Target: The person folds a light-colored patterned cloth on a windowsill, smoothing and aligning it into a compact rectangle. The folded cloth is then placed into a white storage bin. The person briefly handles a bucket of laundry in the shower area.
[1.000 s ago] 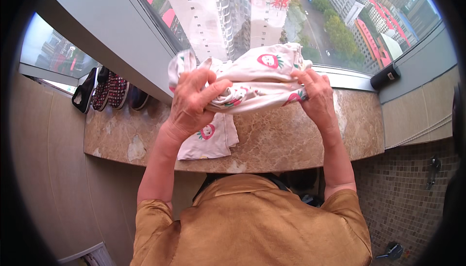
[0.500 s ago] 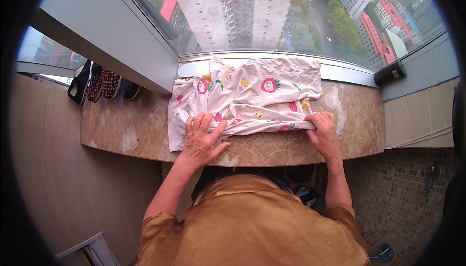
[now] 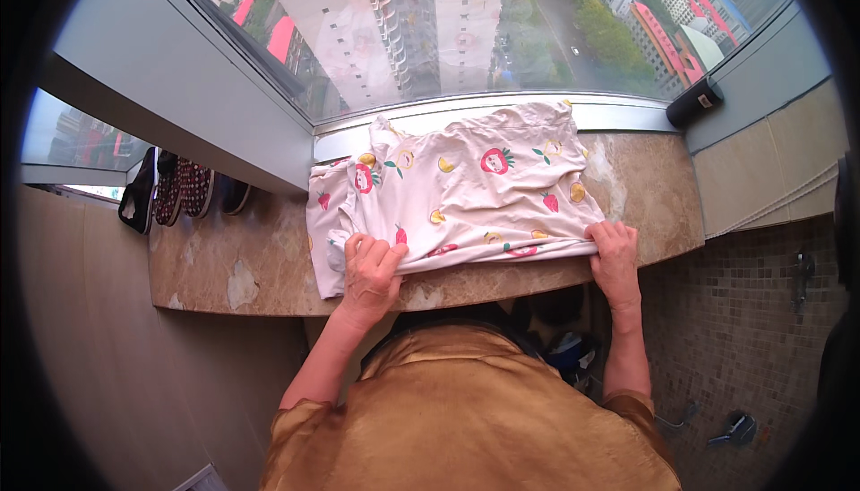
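Observation:
A pale pink garment (image 3: pixel 466 173) printed with strawberries and yellow fruit lies spread on the brown marble windowsill (image 3: pixel 206 258); its exact kind is unclear. Creases run across it, and a narrower folded part hangs together at its left side. My left hand (image 3: pixel 372 276) is closed on the near edge, toward the left end, with fingers curled into the fabric. At the near right corner my right hand (image 3: pixel 615 262) pinches the same edge between thumb and fingers. The near edge is stretched fairly straight between both hands, and the far edge reaches the white window frame.
Several shoes (image 3: pixel 184 188) stand at the sill's left end, behind a grey window post (image 3: pixel 179 52). A black cylinder (image 3: pixel 695 102) rests at the right corner by the glass. Below right, a mosaic-tiled wall (image 3: pixel 743 312) carries metal fittings. The sill's curved front edge is close to my body.
My left fingers, spread flat before, are now curled around the near edge. My right hand has drawn the corner slightly right and nearer, and the garment's near part is smoother.

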`<state>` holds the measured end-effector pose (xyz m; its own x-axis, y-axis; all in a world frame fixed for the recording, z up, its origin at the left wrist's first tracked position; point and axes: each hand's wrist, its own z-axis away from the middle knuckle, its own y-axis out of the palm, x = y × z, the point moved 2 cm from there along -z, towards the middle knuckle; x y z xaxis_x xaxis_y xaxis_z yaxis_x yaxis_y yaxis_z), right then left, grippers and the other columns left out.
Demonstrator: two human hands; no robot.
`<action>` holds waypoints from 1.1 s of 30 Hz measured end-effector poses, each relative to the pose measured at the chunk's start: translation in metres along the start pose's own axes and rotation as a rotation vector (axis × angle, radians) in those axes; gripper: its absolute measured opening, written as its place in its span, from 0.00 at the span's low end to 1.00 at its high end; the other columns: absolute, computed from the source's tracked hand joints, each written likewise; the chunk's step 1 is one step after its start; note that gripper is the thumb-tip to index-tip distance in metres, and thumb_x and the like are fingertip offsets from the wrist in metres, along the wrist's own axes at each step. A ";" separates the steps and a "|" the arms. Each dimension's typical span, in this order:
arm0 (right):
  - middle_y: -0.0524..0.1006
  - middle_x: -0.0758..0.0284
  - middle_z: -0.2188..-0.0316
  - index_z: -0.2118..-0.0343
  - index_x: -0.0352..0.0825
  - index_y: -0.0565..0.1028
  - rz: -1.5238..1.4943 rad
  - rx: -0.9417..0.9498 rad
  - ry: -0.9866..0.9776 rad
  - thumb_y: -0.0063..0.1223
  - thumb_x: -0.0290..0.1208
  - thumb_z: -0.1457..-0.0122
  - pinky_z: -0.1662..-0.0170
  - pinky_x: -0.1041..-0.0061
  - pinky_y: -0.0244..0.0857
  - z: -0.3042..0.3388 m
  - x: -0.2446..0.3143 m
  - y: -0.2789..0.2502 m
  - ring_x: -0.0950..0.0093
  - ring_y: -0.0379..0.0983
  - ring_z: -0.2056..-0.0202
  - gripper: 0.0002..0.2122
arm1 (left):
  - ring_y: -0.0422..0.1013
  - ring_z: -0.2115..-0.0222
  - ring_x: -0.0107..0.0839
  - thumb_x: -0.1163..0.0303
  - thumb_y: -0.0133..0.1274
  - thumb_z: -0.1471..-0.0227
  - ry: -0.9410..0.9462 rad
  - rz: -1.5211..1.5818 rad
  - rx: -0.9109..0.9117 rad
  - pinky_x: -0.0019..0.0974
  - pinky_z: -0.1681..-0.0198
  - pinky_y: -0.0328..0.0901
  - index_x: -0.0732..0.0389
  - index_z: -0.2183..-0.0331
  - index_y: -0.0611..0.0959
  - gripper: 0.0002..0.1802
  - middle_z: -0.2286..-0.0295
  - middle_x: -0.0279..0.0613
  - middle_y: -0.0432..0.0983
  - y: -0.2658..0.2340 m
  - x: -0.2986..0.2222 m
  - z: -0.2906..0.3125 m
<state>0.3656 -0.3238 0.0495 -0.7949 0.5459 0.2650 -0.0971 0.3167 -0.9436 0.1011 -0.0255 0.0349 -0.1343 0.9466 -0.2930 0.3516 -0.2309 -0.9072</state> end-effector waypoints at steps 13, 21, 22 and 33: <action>0.74 0.59 0.64 0.66 0.32 0.76 -0.182 -0.180 0.098 0.45 0.12 0.57 0.54 0.64 0.64 -0.018 -0.034 0.013 0.58 0.70 0.59 0.15 | 0.68 0.72 0.25 0.75 0.57 0.44 -0.484 0.673 0.134 0.32 0.65 0.65 0.63 0.65 0.73 0.08 0.75 0.40 0.73 -0.037 0.051 -0.034; 0.80 0.65 0.64 0.56 0.31 0.77 -0.601 -0.116 0.263 0.51 0.16 0.47 0.52 0.76 0.68 -0.059 -0.068 0.056 0.74 0.76 0.60 0.14 | 0.68 0.60 0.44 0.63 0.67 0.55 -0.040 -0.023 -0.237 0.46 0.55 0.60 0.58 0.63 0.79 0.18 0.65 0.43 0.71 -0.023 0.022 -0.079; 0.80 0.66 0.64 0.56 0.31 0.77 -0.688 -0.132 0.297 0.51 0.15 0.47 0.53 0.78 0.68 -0.057 -0.068 0.058 0.76 0.75 0.60 0.15 | 0.67 0.60 0.43 0.61 0.68 0.57 -0.004 -0.002 -0.186 0.47 0.55 0.59 0.57 0.63 0.80 0.19 0.65 0.43 0.70 -0.022 0.006 -0.072; 0.76 0.69 0.64 0.64 0.30 0.76 -0.810 -0.064 0.332 0.48 0.09 0.56 0.51 0.80 0.64 -0.048 -0.066 0.049 0.75 0.72 0.58 0.15 | 0.69 0.61 0.46 0.73 0.56 0.48 -0.102 0.160 -0.091 0.48 0.54 0.61 0.60 0.63 0.77 0.08 0.65 0.46 0.73 0.020 -0.005 -0.037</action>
<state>0.4419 -0.3074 -0.0046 -0.2795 0.3286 0.9022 -0.5142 0.7423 -0.4297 0.1429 -0.0263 0.0297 -0.1611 0.8707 -0.4646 0.4576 -0.3512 -0.8169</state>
